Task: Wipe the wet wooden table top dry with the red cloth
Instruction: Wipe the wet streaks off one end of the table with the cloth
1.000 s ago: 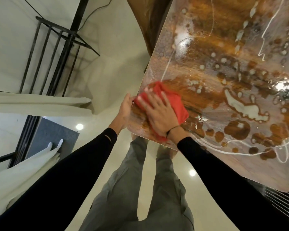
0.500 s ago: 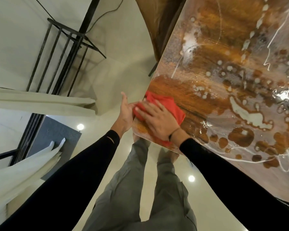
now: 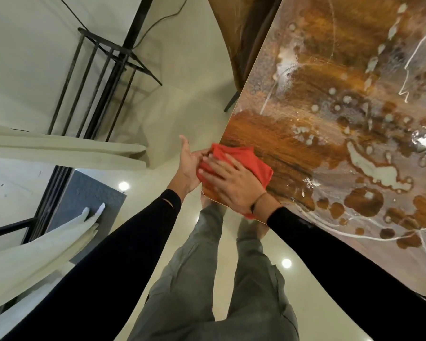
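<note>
Right hand [image 3: 234, 185] is lying palm-down on the red cloth [image 3: 249, 161], fingers [image 3: 214, 168] extended and slightly spread, pressing flat, not pinching. Left hand [image 3: 188, 166] is sitting at the table's near-left corner edge, just beside the cloth; thumb is sticking up, other fingers are curling toward the cloth edge and touching it, grip on it not clear. One cloth, two hands, one wooden table top [image 3: 330, 70]. Cloth is bunched, sitting on the near-left corner, partly under the right palm. Wood around and beyond the cloth is showing a clean brown streak; the rest of the top is carrying many water beads, puddles and glossy patches. Both sleeves are black.
</note>
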`<act>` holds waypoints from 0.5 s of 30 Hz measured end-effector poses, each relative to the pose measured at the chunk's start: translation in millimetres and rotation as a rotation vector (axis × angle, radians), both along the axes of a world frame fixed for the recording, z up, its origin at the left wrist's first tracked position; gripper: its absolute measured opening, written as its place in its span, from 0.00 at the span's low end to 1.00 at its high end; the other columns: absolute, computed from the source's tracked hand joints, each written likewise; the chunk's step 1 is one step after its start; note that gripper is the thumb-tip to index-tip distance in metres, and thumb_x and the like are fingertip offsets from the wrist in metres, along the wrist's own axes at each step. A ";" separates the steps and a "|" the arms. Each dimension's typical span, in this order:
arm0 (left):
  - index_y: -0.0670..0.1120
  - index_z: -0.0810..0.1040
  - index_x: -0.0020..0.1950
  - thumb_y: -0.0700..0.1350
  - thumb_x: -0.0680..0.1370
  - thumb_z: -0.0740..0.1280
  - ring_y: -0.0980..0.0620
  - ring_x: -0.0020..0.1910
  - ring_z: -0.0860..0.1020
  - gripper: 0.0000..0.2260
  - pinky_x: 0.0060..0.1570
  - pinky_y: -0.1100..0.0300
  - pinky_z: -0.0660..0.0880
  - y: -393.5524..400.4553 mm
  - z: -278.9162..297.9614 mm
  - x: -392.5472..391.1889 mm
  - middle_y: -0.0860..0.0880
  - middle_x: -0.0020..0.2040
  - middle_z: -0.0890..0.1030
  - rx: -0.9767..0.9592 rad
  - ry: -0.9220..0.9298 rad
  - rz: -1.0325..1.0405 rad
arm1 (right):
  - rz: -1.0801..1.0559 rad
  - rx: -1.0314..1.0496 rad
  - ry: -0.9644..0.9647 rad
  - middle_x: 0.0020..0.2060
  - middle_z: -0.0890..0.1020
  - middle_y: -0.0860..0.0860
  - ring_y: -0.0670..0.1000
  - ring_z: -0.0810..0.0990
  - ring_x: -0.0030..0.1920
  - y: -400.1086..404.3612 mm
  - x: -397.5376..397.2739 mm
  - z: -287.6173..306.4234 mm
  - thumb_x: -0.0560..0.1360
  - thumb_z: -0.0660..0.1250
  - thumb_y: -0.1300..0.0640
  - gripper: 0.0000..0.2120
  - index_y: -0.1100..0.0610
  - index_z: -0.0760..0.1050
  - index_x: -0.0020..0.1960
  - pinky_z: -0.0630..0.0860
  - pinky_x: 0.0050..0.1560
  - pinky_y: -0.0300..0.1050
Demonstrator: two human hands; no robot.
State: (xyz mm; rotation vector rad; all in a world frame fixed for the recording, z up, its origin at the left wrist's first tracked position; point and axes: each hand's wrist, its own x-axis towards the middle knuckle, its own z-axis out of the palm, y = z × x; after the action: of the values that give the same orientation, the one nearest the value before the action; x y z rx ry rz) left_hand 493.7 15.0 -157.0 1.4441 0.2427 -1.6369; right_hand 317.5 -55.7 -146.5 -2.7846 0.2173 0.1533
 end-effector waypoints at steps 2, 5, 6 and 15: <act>0.38 0.81 0.73 0.80 0.78 0.35 0.35 0.66 0.84 0.57 0.71 0.42 0.79 -2.4 4.8 -0.9 0.35 0.64 0.86 0.038 -0.072 -0.071 | 0.207 -0.001 0.016 0.90 0.51 0.52 0.55 0.46 0.90 5.3 -27.1 -6.9 0.90 0.51 0.44 0.30 0.47 0.52 0.90 0.41 0.89 0.61; 0.43 0.82 0.68 0.76 0.83 0.38 0.43 0.60 0.86 0.47 0.58 0.48 0.83 -8.3 11.1 -15.5 0.42 0.57 0.89 0.051 -0.199 -0.098 | 0.201 -0.075 0.024 0.90 0.47 0.51 0.54 0.42 0.90 -38.6 -32.8 -12.9 0.90 0.48 0.42 0.29 0.42 0.50 0.90 0.36 0.87 0.65; 0.45 0.82 0.66 0.74 0.85 0.39 0.44 0.59 0.87 0.43 0.56 0.49 0.84 -9.0 12.0 -23.5 0.42 0.58 0.88 0.037 -0.243 -0.094 | 0.091 -0.125 0.014 0.90 0.46 0.51 0.55 0.43 0.90 -56.4 -25.4 -12.1 0.90 0.47 0.41 0.29 0.41 0.49 0.90 0.35 0.86 0.69; 0.43 0.85 0.63 0.77 0.81 0.34 0.45 0.57 0.88 0.51 0.60 0.48 0.80 -5.2 14.3 -15.2 0.42 0.57 0.89 0.057 -0.150 0.079 | -0.144 -0.022 0.016 0.89 0.53 0.56 0.57 0.49 0.89 -6.0 -5.6 5.8 0.88 0.54 0.46 0.31 0.46 0.53 0.90 0.43 0.88 0.64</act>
State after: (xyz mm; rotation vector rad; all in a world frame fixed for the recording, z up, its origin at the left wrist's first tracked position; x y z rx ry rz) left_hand 478.5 9.8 -142.7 1.5720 0.2593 -1.4614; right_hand 311.9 -61.7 -140.7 -2.7782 0.4249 0.1380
